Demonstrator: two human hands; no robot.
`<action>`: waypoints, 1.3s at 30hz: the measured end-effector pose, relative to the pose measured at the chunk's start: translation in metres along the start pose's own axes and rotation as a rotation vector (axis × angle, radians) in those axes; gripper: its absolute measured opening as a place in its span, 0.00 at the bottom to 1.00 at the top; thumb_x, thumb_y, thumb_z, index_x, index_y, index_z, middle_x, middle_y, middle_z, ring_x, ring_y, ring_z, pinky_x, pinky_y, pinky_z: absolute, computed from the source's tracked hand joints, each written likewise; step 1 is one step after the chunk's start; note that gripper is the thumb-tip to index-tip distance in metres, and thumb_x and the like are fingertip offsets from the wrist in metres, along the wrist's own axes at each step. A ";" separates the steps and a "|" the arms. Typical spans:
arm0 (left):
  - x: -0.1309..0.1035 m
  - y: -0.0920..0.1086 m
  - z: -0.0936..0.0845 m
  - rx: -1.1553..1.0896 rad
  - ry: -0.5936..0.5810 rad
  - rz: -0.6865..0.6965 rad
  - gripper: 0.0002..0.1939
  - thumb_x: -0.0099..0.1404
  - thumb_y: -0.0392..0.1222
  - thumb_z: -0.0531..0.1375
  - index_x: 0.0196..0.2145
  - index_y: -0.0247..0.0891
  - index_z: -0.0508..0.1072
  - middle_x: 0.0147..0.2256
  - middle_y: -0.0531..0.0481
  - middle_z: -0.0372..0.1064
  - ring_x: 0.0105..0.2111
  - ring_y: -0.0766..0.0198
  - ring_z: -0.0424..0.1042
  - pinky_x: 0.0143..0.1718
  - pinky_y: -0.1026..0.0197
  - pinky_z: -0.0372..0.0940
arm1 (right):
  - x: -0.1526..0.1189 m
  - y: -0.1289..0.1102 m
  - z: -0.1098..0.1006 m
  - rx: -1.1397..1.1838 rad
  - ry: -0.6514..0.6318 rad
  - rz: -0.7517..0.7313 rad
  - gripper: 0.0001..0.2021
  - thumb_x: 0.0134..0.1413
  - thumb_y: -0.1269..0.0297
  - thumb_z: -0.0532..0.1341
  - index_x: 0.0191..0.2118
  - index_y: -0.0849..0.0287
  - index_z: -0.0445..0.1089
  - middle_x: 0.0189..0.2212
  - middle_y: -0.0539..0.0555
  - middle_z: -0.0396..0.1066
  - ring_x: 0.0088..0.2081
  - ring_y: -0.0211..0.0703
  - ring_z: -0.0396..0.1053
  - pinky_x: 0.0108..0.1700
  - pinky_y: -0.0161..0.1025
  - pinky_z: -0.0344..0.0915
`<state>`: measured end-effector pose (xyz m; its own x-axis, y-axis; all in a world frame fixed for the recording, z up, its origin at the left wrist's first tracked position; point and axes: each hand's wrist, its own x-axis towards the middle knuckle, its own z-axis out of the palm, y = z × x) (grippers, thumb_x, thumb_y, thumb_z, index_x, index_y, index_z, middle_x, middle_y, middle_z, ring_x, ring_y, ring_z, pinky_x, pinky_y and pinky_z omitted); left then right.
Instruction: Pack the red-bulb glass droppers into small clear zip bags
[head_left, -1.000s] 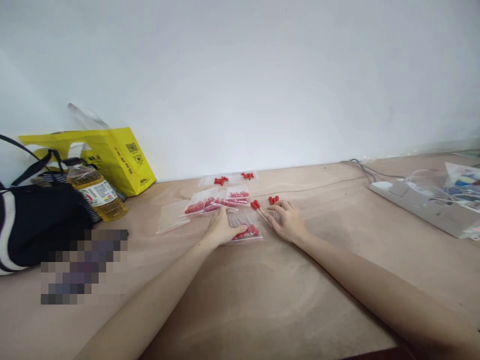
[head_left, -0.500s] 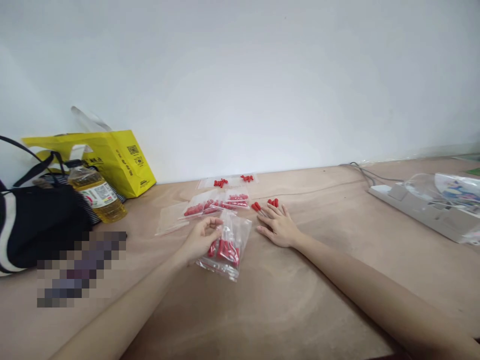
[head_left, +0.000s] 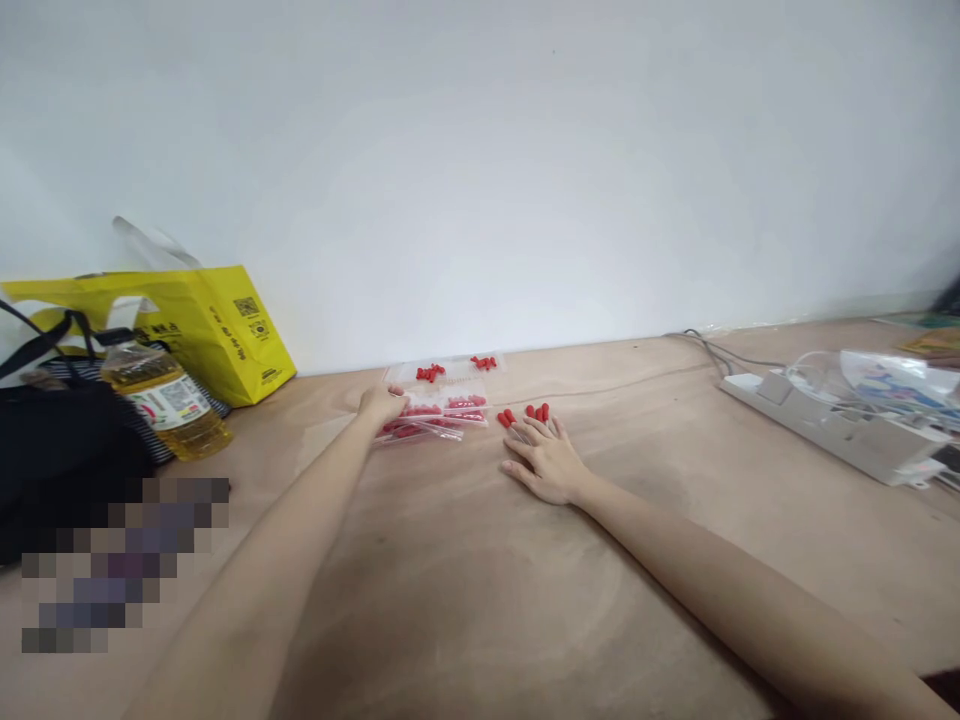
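Note:
At the left end of a pile of clear zip bags [head_left: 469, 408] with red pieces inside is my left hand [head_left: 382, 406]. Its fingers are bent and closed on the edge of a bag in the pile; the fingertips are partly hidden. My right hand [head_left: 549, 466] lies palm down on the table, fingers spread. Just beyond its fingertips lie several loose red rubber bulbs [head_left: 538, 412], some with thin clear stems that run under the fingers. Behind the pile, small red pieces [head_left: 430, 373] rest in two groups on flat clear bags.
To the left stand a yellow shopping bag [head_left: 225, 340], a bottle of yellow oil [head_left: 169, 405] and a black bag [head_left: 67, 450]. A pixelated patch covers something before them. A white power strip [head_left: 810, 425] with cables and a plastic bag [head_left: 892, 375] lies right. A white wall closes the back.
My left hand has carried a bag of red pieces forward and left onto the pile. My right hand stays flat in nearly the same place. The view has shifted slightly.

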<state>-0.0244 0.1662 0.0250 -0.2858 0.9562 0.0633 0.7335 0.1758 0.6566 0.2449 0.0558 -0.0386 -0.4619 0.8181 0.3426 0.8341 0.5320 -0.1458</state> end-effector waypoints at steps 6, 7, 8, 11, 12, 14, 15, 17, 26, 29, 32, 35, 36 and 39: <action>-0.029 -0.050 -0.030 0.156 0.119 0.192 0.13 0.58 0.44 0.54 0.38 0.36 0.70 0.45 0.43 0.66 0.50 0.49 0.59 0.51 0.53 0.54 | 0.000 0.000 -0.001 0.011 -0.008 0.003 0.23 0.56 0.48 0.43 0.50 0.54 0.63 0.55 0.58 0.55 0.58 0.52 0.46 0.55 0.59 0.37; -0.036 -0.063 -0.039 0.165 0.112 0.215 0.15 0.56 0.46 0.54 0.39 0.36 0.69 0.46 0.44 0.65 0.50 0.50 0.60 0.51 0.54 0.53 | 0.000 -0.001 -0.002 0.011 -0.008 0.004 0.23 0.56 0.49 0.43 0.50 0.54 0.63 0.55 0.58 0.55 0.57 0.52 0.46 0.55 0.59 0.37; -0.044 -0.077 -0.049 0.173 0.102 0.235 0.18 0.54 0.48 0.55 0.40 0.36 0.69 0.47 0.44 0.65 0.50 0.51 0.60 0.52 0.55 0.53 | 0.000 -0.001 -0.002 0.012 -0.008 0.004 0.23 0.56 0.49 0.43 0.50 0.54 0.63 0.55 0.58 0.56 0.57 0.52 0.47 0.55 0.59 0.37; -0.062 -0.113 -0.073 0.264 -0.037 0.313 0.28 0.49 0.56 0.54 0.43 0.35 0.67 0.49 0.42 0.63 0.50 0.49 0.60 0.51 0.54 0.55 | 0.000 -0.001 -0.003 0.018 -0.012 0.000 0.22 0.56 0.49 0.44 0.49 0.54 0.63 0.54 0.58 0.57 0.56 0.51 0.48 0.54 0.57 0.38; -0.066 -0.121 -0.079 0.297 -0.065 0.347 0.29 0.48 0.58 0.53 0.43 0.35 0.67 0.49 0.42 0.63 0.50 0.49 0.61 0.50 0.55 0.56 | 0.000 -0.001 -0.003 0.020 -0.014 -0.002 0.22 0.56 0.49 0.44 0.49 0.54 0.64 0.54 0.58 0.57 0.56 0.50 0.48 0.54 0.56 0.39; -0.071 -0.130 -0.085 0.352 -0.090 0.419 0.28 0.49 0.59 0.52 0.40 0.36 0.68 0.44 0.43 0.67 0.46 0.51 0.65 0.48 0.56 0.58 | 0.000 0.000 -0.003 0.021 -0.017 -0.004 0.22 0.56 0.49 0.45 0.48 0.54 0.64 0.53 0.58 0.57 0.56 0.50 0.48 0.54 0.55 0.40; -0.072 -0.131 -0.087 0.366 -0.094 0.451 0.25 0.50 0.59 0.51 0.37 0.38 0.69 0.40 0.44 0.69 0.43 0.52 0.67 0.45 0.57 0.60 | 0.000 0.000 -0.003 0.020 -0.018 -0.004 0.22 0.56 0.49 0.45 0.48 0.55 0.64 0.53 0.58 0.58 0.56 0.50 0.49 0.54 0.55 0.40; -0.073 -0.128 -0.087 0.378 -0.082 0.467 0.19 0.51 0.57 0.50 0.30 0.40 0.69 0.32 0.47 0.71 0.36 0.54 0.69 0.40 0.58 0.62 | -0.001 0.001 -0.003 0.022 -0.015 -0.003 0.22 0.56 0.49 0.45 0.48 0.55 0.64 0.52 0.59 0.58 0.55 0.50 0.49 0.54 0.54 0.41; -0.126 -0.081 -0.065 0.024 -0.286 0.253 0.11 0.45 0.49 0.58 0.17 0.40 0.66 0.14 0.53 0.65 0.17 0.61 0.66 0.19 0.64 0.59 | -0.001 0.001 -0.001 0.036 0.038 -0.021 0.19 0.55 0.51 0.47 0.45 0.55 0.66 0.50 0.57 0.61 0.53 0.49 0.52 0.53 0.51 0.45; -0.153 -0.050 -0.038 -0.177 -0.515 0.190 0.10 0.46 0.45 0.59 0.16 0.38 0.64 0.11 0.56 0.63 0.13 0.66 0.63 0.16 0.67 0.57 | -0.001 0.001 -0.001 0.054 0.075 -0.036 0.17 0.55 0.53 0.49 0.43 0.55 0.68 0.49 0.57 0.62 0.51 0.48 0.54 0.52 0.50 0.46; -0.165 -0.021 -0.001 -0.284 -0.527 0.228 0.05 0.48 0.39 0.58 0.19 0.37 0.65 0.12 0.56 0.64 0.14 0.68 0.64 0.16 0.68 0.57 | -0.003 0.001 -0.002 0.080 0.127 -0.052 0.15 0.55 0.56 0.50 0.42 0.55 0.68 0.46 0.56 0.64 0.49 0.46 0.57 0.52 0.47 0.46; -0.164 -0.002 0.031 -0.302 -0.501 0.248 0.03 0.51 0.37 0.58 0.23 0.35 0.66 0.16 0.53 0.68 0.18 0.65 0.69 0.21 0.66 0.63 | -0.005 0.001 -0.002 0.096 0.162 -0.071 0.13 0.54 0.60 0.52 0.41 0.56 0.69 0.42 0.55 0.67 0.46 0.45 0.58 0.51 0.46 0.46; -0.162 0.002 0.038 -0.304 -0.499 0.243 0.04 0.52 0.38 0.57 0.25 0.35 0.67 0.19 0.51 0.69 0.20 0.64 0.71 0.22 0.65 0.65 | -0.005 0.001 -0.002 0.100 0.169 -0.076 0.12 0.54 0.61 0.52 0.41 0.56 0.69 0.41 0.55 0.67 0.45 0.45 0.59 0.51 0.45 0.47; -0.155 0.005 0.041 -0.214 -0.424 0.369 0.10 0.55 0.44 0.58 0.33 0.35 0.69 0.27 0.47 0.72 0.27 0.59 0.72 0.31 0.57 0.67 | -0.005 0.001 -0.002 0.115 0.183 -0.086 0.12 0.54 0.64 0.52 0.41 0.56 0.69 0.38 0.55 0.68 0.43 0.44 0.59 0.49 0.45 0.48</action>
<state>0.0488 0.0287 -0.0128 0.2674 0.9628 0.0399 0.5844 -0.1950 0.7877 0.2490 0.0518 -0.0389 -0.4592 0.7209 0.5191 0.7492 0.6283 -0.2097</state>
